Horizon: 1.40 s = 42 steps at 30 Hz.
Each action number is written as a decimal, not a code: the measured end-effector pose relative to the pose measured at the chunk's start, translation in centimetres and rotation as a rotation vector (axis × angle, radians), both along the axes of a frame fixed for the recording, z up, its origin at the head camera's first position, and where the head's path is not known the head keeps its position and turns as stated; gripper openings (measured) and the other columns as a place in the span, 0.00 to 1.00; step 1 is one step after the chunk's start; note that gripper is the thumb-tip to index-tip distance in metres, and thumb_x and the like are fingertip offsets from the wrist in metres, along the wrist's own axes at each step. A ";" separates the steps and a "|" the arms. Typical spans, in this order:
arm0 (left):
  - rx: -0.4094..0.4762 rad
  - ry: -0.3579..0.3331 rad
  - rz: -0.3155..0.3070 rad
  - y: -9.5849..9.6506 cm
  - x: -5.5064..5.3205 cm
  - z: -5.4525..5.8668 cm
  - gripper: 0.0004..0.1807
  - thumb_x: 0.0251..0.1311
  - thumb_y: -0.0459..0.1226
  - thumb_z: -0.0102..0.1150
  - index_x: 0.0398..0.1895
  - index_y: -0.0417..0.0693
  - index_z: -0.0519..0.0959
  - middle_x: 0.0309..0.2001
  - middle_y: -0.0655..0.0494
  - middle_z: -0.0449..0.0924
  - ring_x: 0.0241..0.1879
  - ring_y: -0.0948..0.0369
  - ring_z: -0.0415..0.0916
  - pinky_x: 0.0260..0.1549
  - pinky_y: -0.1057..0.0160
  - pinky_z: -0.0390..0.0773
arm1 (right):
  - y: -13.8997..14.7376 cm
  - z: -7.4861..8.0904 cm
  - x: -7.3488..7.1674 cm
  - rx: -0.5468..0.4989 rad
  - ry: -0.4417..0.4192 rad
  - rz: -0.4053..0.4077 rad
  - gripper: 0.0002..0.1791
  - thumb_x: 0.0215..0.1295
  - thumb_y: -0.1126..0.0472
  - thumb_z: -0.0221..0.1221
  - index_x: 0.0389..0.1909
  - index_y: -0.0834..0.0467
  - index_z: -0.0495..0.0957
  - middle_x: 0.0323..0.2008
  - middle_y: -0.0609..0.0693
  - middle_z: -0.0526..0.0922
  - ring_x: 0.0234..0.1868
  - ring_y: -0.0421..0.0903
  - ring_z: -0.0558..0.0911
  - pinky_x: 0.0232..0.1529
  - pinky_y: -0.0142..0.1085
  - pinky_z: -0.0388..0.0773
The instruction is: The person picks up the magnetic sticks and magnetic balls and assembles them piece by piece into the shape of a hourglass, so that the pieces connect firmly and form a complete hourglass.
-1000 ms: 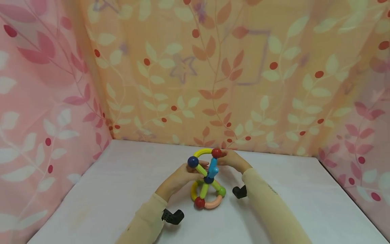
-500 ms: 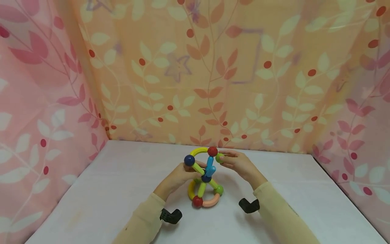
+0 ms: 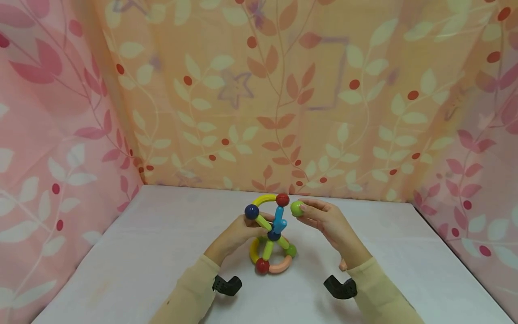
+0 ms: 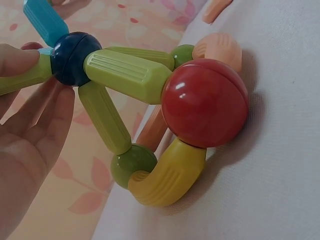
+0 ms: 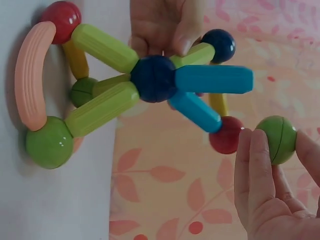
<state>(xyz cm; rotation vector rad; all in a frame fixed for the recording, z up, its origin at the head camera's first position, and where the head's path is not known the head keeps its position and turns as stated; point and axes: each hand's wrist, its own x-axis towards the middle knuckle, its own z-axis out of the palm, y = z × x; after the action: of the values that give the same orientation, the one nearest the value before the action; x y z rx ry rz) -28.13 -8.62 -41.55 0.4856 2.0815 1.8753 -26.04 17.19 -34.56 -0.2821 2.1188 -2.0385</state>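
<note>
A toy of rods and balls stands upright on the table, its dark blue centre ball [image 5: 154, 78] joined to green rods and two blue rods [image 5: 214, 79]. Below is a ring of curved rods with red and green balls. On top, a curved yellow rod [image 3: 264, 199] links a dark blue ball [image 3: 252, 212] to a red ball [image 3: 282, 200]. My left hand [image 3: 242, 231] grips an upper green rod beside the centre ball. Just right of the top red ball, my right hand [image 3: 328, 220] pinches a loose green ball [image 3: 297, 208] between thumb and fingers.
A peach-coloured piece [image 3: 343, 264] lies on the white table [image 3: 174, 216] behind my right wrist, partly hidden. Patterned cloth walls [image 3: 243, 112] rise at the back and sides. Black wrist cameras [image 3: 341, 288] hang beneath both wrists.
My right hand has drawn back to the right and slightly toward me, carrying the green ball, which was hidden a second ago. My left hand and the toy stay nearly in place.
</note>
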 end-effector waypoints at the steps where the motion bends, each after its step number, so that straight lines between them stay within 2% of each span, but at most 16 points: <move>1: -0.002 0.000 0.001 0.0 0.0 0.0 0.19 0.64 0.35 0.62 0.58 0.49 0.79 0.59 0.52 0.80 0.59 0.55 0.76 0.69 0.42 0.65 | 0.0 0.2 0.2 0.003 0.006 -0.001 0.25 0.70 0.55 0.60 0.60 0.68 0.73 0.40 0.42 0.87 0.45 0.39 0.87 0.55 0.35 0.82; 6: -0.009 0.003 0.005 0.0 -0.1 0.0 0.19 0.64 0.35 0.62 0.59 0.49 0.79 0.59 0.52 0.81 0.58 0.55 0.76 0.69 0.41 0.65 | -0.3 0.7 1.4 0.049 0.042 -0.020 0.25 0.71 0.54 0.60 0.59 0.68 0.74 0.41 0.42 0.86 0.45 0.40 0.86 0.56 0.40 0.82; 9: 0.000 0.007 -0.005 0.1 -0.1 0.0 0.20 0.64 0.35 0.62 0.59 0.48 0.79 0.59 0.51 0.81 0.59 0.55 0.77 0.69 0.41 0.65 | -0.9 0.8 2.1 0.075 0.068 -0.053 0.25 0.70 0.54 0.60 0.59 0.68 0.75 0.42 0.42 0.85 0.46 0.39 0.86 0.56 0.39 0.82; 13: 0.019 0.009 -0.017 0.1 0.1 0.1 0.20 0.65 0.35 0.62 0.60 0.48 0.78 0.59 0.50 0.81 0.60 0.53 0.77 0.70 0.40 0.64 | -1.7 0.8 2.6 0.101 0.096 -0.079 0.25 0.69 0.54 0.61 0.58 0.68 0.76 0.41 0.42 0.86 0.46 0.38 0.86 0.57 0.37 0.81; 17: 0.018 0.008 -0.015 0.1 0.0 0.1 0.20 0.65 0.35 0.61 0.61 0.48 0.78 0.59 0.49 0.81 0.61 0.53 0.77 0.70 0.40 0.63 | -2.2 0.6 3.0 0.137 0.106 -0.096 0.23 0.69 0.54 0.61 0.58 0.65 0.77 0.45 0.45 0.86 0.47 0.38 0.85 0.61 0.41 0.79; 22: 0.000 -0.002 -0.002 0.1 0.0 0.1 0.21 0.65 0.34 0.62 0.61 0.49 0.78 0.60 0.50 0.80 0.61 0.53 0.76 0.70 0.40 0.63 | -2.5 0.5 3.3 0.179 0.118 -0.125 0.23 0.69 0.53 0.62 0.59 0.62 0.78 0.52 0.52 0.85 0.51 0.42 0.83 0.66 0.48 0.75; 26: -0.001 -0.017 0.004 0.1 0.1 0.2 0.21 0.64 0.34 0.62 0.61 0.50 0.78 0.61 0.52 0.79 0.62 0.53 0.75 0.70 0.40 0.63 | -2.8 0.3 3.3 0.196 0.131 -0.137 0.23 0.68 0.52 0.62 0.58 0.60 0.78 0.53 0.54 0.84 0.54 0.45 0.82 0.66 0.48 0.74; 33: 0.008 -0.012 0.002 0.1 0.0 0.0 0.20 0.65 0.35 0.62 0.61 0.49 0.77 0.61 0.51 0.79 0.62 0.52 0.75 0.71 0.39 0.61 | -3.1 -0.3 3.3 0.210 0.136 -0.133 0.23 0.68 0.51 0.63 0.59 0.58 0.78 0.54 0.54 0.84 0.55 0.47 0.82 0.65 0.46 0.76; 42: 0.013 -0.002 -0.004 0.1 0.1 0.0 0.22 0.65 0.36 0.61 0.62 0.51 0.76 0.63 0.53 0.78 0.64 0.52 0.74 0.71 0.38 0.59 | -3.1 -1.0 3.5 0.162 0.118 -0.127 0.23 0.68 0.51 0.63 0.60 0.57 0.78 0.56 0.53 0.83 0.56 0.46 0.82 0.65 0.47 0.75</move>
<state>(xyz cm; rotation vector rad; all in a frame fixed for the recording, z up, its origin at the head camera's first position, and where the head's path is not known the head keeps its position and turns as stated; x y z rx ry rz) -28.06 -8.56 -41.52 0.4905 2.0670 1.8876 -22.58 14.07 -35.51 -0.2549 2.4154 -1.9440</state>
